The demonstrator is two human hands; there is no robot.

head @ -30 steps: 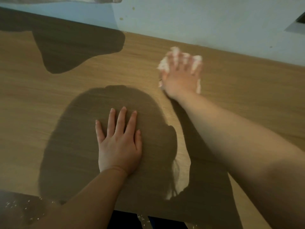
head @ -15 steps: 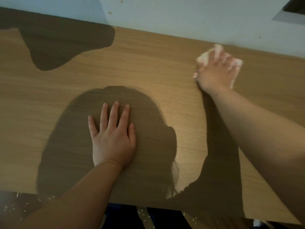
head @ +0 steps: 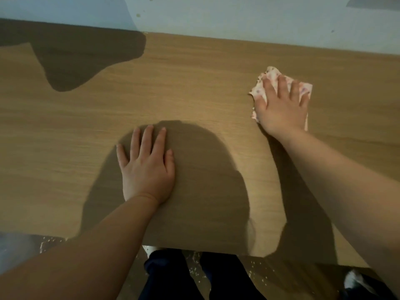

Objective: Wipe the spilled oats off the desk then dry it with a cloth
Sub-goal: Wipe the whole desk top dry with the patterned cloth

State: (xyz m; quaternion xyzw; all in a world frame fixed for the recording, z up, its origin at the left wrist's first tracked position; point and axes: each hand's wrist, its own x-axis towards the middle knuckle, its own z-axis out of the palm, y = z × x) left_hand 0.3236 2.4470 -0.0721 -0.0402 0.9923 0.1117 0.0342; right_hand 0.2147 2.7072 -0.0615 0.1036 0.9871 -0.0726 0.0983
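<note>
Wooden desk [head: 194,83] against pale wall [head: 238,16]

The right hand [head: 281,109] lies flat on a crumpled pale spotted cloth [head: 271,75] toward the far edge of the light wooden desk [head: 194,83], at its right; the left hand [head: 147,169] rests flat nearer the front edge, left of the cloth; scattered pale oat flakes [head: 52,240] lie on the floor below the front edge.

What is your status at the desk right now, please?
Right hand pressing cloth flat on desk, far right. Left hand flat on desk, empty. Oat flakes only on floor, none seen on top.
</note>
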